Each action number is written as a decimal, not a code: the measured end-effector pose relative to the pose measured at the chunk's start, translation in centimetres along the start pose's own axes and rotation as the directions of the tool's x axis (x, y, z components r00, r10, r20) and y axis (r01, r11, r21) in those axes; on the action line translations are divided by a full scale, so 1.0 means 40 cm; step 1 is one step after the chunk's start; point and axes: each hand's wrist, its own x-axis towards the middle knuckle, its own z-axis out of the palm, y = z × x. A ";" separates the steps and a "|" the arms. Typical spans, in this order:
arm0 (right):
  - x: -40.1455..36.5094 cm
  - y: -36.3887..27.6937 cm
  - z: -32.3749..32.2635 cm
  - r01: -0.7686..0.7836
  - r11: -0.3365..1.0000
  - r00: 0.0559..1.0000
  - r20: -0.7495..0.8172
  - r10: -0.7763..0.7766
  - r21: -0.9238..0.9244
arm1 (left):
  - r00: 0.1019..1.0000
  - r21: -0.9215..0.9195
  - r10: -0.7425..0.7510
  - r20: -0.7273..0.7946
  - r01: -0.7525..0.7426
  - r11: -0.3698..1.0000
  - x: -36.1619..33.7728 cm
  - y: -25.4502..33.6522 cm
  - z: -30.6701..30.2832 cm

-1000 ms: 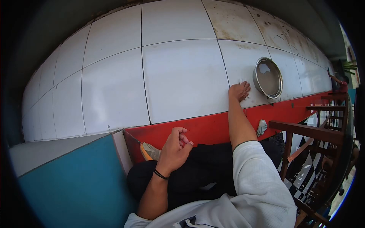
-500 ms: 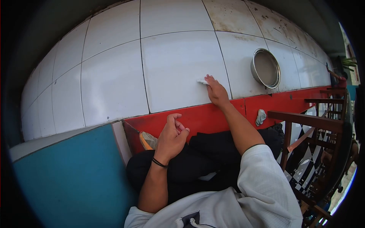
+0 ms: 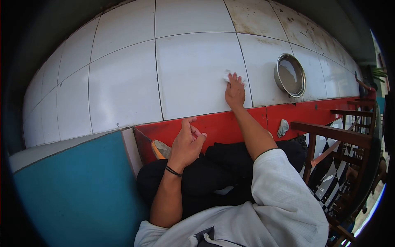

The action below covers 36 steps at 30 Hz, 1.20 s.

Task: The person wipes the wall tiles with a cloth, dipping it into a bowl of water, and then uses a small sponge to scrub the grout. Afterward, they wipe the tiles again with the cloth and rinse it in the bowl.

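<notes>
My right hand lies palm down on the white tiles, fingers spread over a small white cloth. Most of that cloth is hidden beneath the fingers; its edges poke out on either side. Above my lap hovers my left hand, loosely curled, with thumb and fingers apart and nothing visible in it. To the right of my right hand, a round metal bowl stands on the tiles, holding cloudy greyish water.
A red ledge runs along the tiles' near edge, with a crumpled pale cloth on it. A wooden chair or frame stands at right. A teal surface is at lower left. Brown stains mark the far-right tiles.
My right hand, with the white cloth under it, has slid slightly away from me over the tile and turned its fingers more forward. My left hand stays nearly still.
</notes>
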 end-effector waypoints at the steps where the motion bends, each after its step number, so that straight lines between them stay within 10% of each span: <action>1: -0.047 -0.058 0.010 0.047 0.999 0.999 -0.001 -0.047 0.024 | 1.000 0.002 0.010 -0.014 -0.010 1.000 0.004 -0.011 0.002; 5: -0.181 -0.215 -0.019 0.128 0.955 0.962 0.199 -0.185 0.268 | 1.000 -0.021 -0.026 -0.014 0.026 0.999 -0.010 -0.003 -0.004; 9: -0.086 -0.166 -0.197 -0.243 0.873 0.962 0.220 0.161 0.423 | 1.000 -0.048 -0.019 -0.017 0.018 0.999 -0.017 -0.016 -0.005; 17: 0.000 0.340 -0.252 -0.242 0.947 0.970 -0.050 0.237 -0.211 | 1.000 -0.043 0.001 -0.013 -0.002 0.999 -0.012 0.009 -0.012; 19: -0.049 0.234 -0.224 -0.365 0.877 0.892 0.153 0.426 -0.313 | 0.999 -0.015 0.018 -0.033 -0.018 1.000 -0.008 -0.002 -0.011; 27: -0.158 -0.076 0.006 -0.360 0.890 0.933 -0.123 0.339 -0.279 | 0.998 -0.023 0.044 -0.054 -0.046 0.999 -0.006 -0.010 -0.009; 36: -0.132 -0.240 -0.138 -0.455 0.836 0.868 0.362 0.340 0.305 | 0.995 0.040 0.049 -0.083 -0.046 0.998 -0.030 0.009 -0.018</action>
